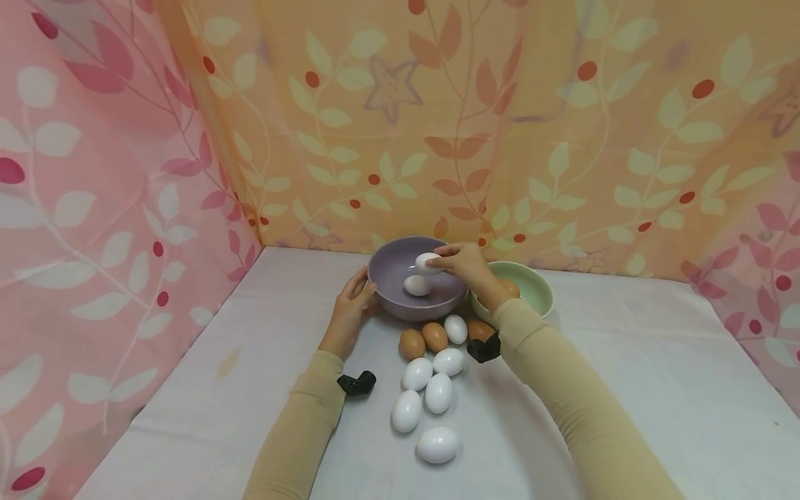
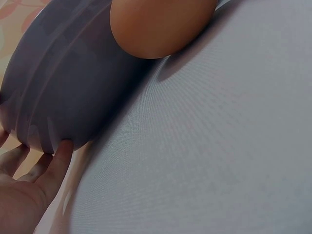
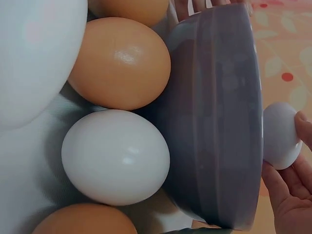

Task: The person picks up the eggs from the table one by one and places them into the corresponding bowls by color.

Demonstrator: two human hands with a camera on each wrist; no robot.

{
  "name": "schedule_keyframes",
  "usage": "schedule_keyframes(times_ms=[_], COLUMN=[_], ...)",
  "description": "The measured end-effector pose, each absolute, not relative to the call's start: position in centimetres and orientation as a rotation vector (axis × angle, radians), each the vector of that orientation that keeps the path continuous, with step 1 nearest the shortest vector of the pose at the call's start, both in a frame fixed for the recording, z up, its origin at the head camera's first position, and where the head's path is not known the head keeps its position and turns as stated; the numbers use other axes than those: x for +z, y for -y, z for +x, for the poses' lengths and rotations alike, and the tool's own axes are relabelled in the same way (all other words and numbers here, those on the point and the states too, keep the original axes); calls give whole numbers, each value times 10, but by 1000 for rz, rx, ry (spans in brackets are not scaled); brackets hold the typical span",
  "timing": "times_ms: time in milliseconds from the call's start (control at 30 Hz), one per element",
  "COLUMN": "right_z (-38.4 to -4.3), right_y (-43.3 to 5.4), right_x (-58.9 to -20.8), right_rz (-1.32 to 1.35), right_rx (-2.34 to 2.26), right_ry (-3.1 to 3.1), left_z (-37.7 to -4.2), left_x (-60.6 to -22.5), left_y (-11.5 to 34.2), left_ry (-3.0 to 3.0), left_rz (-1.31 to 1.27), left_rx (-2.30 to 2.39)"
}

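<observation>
Nearest, on the tabletop (image 1: 187, 403) and well in front of the purple bowl (image 1: 412, 310), lies a lone white egg (image 1: 437, 444). Between it and the bowl sits a loose cluster of four white eggs (image 1: 439, 393). Beyond these, just in front of the bowl, runs a row: two brown eggs (image 1: 435, 337), one white egg in the row (image 1: 455, 329), then a brown egg at the row's end (image 1: 481, 328), partly hidden by a dark wrist device (image 1: 485, 348).

At the bowl's left side is the left hand (image 1: 350, 309), its fingers spread against the outer wall, seemingly to steady it. Inside the bowl, an egg at the bottom (image 1: 417, 285) is white. Over the bowl's right part, the right hand (image 1: 465, 264) has its fingers pinching another white egg (image 1: 426, 262); whether that egg touches the wall I cannot tell.

The step in hand looks like placing this egg in the bowl. The next move would call for lowering it gently beside the one inside, without a knock, then easing the fingers off while the other hand keeps the bowl still.

Just right of the bowl, partly behind the right forearm, a green bowl (image 1: 542, 288) contains a brown egg (image 1: 510, 287). Behind the bowl hangs a leaf-patterned curtain (image 1: 400, 160).
</observation>
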State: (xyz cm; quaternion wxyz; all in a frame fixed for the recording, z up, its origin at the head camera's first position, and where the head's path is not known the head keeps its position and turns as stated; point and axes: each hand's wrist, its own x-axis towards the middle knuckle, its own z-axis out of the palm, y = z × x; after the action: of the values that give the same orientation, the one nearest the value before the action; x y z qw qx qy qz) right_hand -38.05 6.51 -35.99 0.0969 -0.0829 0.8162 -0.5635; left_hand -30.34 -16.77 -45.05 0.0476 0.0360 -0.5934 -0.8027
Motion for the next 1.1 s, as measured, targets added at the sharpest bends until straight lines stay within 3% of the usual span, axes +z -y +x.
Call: schedule_keyframes(times_ms=[533,1100], right_z=[-392,-392], right_y=[-52,-41], right_x=[-383,-391], right_rz=[-310,-456], right_rx=[-1598,-1110], right_ry=[-2645,-2892], left_z=[-303,-302], left_x=[-450,-450], left_y=[167,166], left_ry=[1810,1812], left_rz=[111,116], left_rx=[-2447,-2441])
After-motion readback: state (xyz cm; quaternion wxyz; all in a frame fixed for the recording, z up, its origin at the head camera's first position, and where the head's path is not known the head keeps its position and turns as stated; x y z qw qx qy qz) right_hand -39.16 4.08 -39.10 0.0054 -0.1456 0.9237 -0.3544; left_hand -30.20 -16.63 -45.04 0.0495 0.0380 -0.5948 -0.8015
